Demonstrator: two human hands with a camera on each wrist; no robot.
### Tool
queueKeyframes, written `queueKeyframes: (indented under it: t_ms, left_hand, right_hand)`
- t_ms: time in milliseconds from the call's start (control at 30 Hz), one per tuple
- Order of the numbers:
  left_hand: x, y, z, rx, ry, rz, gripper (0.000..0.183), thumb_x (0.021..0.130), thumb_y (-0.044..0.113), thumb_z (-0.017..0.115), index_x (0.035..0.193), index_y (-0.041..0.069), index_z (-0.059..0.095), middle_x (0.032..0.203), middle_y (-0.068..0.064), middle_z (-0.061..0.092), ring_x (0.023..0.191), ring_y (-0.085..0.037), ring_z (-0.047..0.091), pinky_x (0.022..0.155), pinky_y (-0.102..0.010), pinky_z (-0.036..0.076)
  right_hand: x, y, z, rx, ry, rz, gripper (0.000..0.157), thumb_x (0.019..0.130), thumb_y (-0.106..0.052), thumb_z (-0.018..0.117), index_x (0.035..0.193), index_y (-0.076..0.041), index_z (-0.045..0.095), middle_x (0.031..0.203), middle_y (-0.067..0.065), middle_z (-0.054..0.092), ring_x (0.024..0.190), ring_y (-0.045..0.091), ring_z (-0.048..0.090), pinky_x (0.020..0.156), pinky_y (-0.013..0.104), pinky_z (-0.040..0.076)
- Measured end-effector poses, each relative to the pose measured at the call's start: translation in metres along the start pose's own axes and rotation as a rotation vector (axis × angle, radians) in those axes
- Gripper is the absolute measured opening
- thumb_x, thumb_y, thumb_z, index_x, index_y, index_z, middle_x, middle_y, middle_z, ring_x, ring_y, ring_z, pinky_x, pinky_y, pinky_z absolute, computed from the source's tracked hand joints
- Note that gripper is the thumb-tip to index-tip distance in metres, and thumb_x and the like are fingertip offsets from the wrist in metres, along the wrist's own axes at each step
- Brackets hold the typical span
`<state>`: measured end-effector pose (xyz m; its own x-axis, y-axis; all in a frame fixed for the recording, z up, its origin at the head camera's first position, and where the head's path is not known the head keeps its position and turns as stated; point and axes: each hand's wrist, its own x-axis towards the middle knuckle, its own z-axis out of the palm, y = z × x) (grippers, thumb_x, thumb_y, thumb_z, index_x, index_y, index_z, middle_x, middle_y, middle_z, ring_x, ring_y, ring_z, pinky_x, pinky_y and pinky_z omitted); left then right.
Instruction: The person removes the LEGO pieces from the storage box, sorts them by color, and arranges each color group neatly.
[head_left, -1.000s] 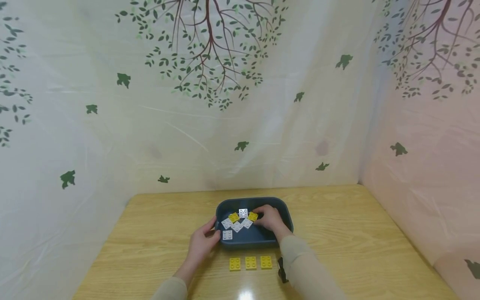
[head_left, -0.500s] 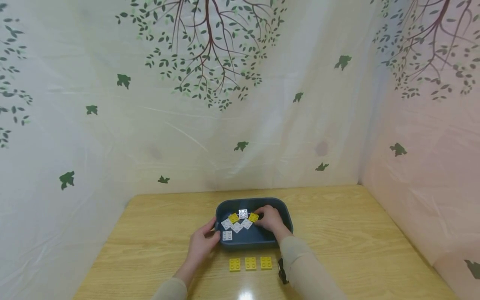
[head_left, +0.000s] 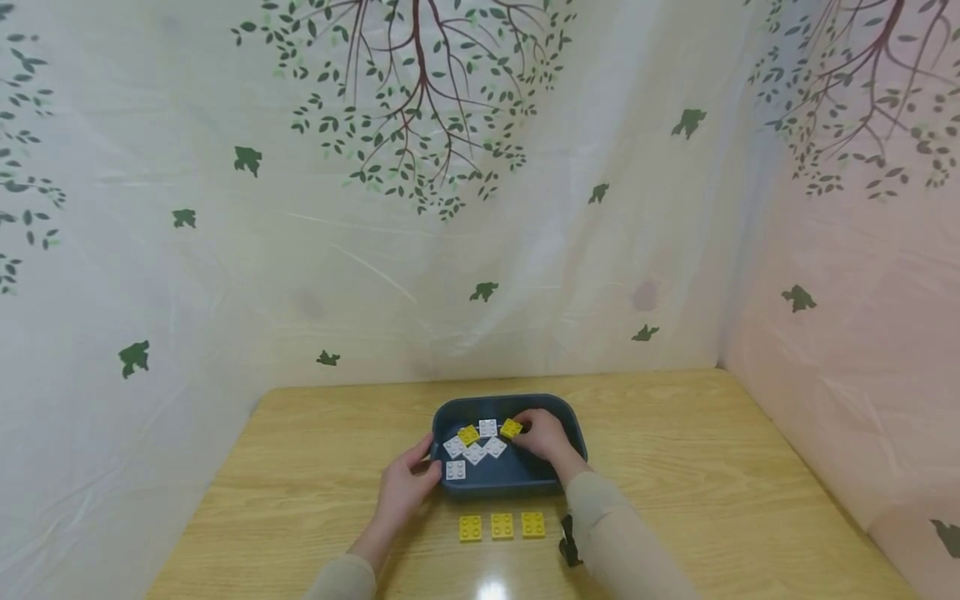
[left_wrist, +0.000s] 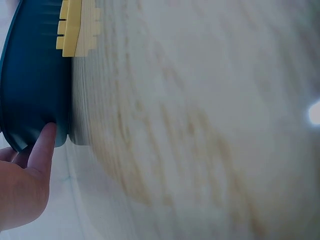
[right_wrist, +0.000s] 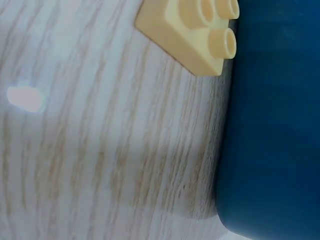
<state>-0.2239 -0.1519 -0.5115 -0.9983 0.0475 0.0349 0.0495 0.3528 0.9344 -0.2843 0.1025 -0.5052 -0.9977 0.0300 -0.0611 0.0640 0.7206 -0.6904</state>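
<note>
A dark blue tray (head_left: 517,477) sits on the wooden table. My left hand (head_left: 405,486) grips its left end, the thumb at the near corner; in the left wrist view that hand (left_wrist: 30,175) lies against the tray wall (left_wrist: 35,85). Inside the tray, my right hand (head_left: 542,435) pinches a yellow toy brick (head_left: 511,428) by its right side. To its left are another yellow brick (head_left: 468,435) and several white bricks, one at the back (head_left: 487,427) and one by the near left corner (head_left: 455,470). The right wrist view does not show the right hand.
Three yellow bricks lie in a row before the tray: left (head_left: 470,528), middle (head_left: 502,526) and right (head_left: 533,524). A black wrist device (head_left: 570,542) shows beside the right sleeve. A printed curtain (head_left: 480,250) hangs behind the table (head_left: 322,442).
My right hand has shifted the yellow brick slightly away from me and to the right, turning it a little. The left hand stays at the tray's end.
</note>
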Motion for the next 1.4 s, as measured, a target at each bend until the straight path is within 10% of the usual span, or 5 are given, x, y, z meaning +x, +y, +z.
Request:
queueKeyframes:
  t_ms: [633,1400]
  left_hand:
    - [0.000,0.000,0.000,-0.010,0.006,-0.005,0.053,0.090,0.009,0.067,0.141,0.008,0.055,0.141,-0.017,0.055,0.112,-0.033,0.062,0.095,-0.044,0.052]
    - [-0.012,-0.001,0.004,-0.017,0.027,0.090,0.051,0.088,0.006,0.068,0.138,0.000,0.056,0.135,-0.023,0.057,0.106,-0.035,0.066,0.090,-0.041,0.055]
  right_hand:
    - [-0.022,-0.016,-0.022,0.078,-0.016,-0.124,0.034,0.086,-0.016,0.076,0.118,-0.007,0.070,0.114,0.008,0.067,0.099,0.022,0.062,0.090,0.043,0.053]
    - [-0.094,0.011,-0.066,0.076,-0.121,-0.457,0.034,0.086,-0.014,0.076,0.119,-0.009,0.070,0.116,0.004,0.067,0.103,0.023,0.061,0.093,0.039,0.053]
